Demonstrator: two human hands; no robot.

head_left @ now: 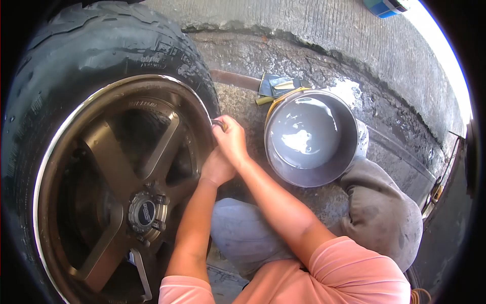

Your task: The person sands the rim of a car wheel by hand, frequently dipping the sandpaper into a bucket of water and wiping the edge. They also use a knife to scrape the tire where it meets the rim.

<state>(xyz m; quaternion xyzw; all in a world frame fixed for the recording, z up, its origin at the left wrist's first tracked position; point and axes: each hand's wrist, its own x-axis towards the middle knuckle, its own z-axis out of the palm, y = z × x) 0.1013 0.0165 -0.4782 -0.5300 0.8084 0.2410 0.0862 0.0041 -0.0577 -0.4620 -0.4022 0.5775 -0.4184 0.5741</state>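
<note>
A large black tyre [101, 58] with a bronze wheel rim [114, 162] fills the left side. At the rim's right edge my right hand [231, 139] is closed around a small dark curved object [218, 123], whose kind I cannot make out. My left hand [218, 168] is closed just below, against my right wrist and beside the rim. Its fingers are mostly hidden, and so is anything they hold. The wheel's round centre cap [146, 213] faces me.
Right of my hands stands a dark bucket [349, 137] holding greyish liquid. Behind it lie a blue-grey flat piece [273, 86] and a yellowish stick-like piece [264, 101]. My bent knee [385, 207] is close to the bucket. Wet, cracked concrete [238, 55] and a blue container [382, 7] lie beyond.
</note>
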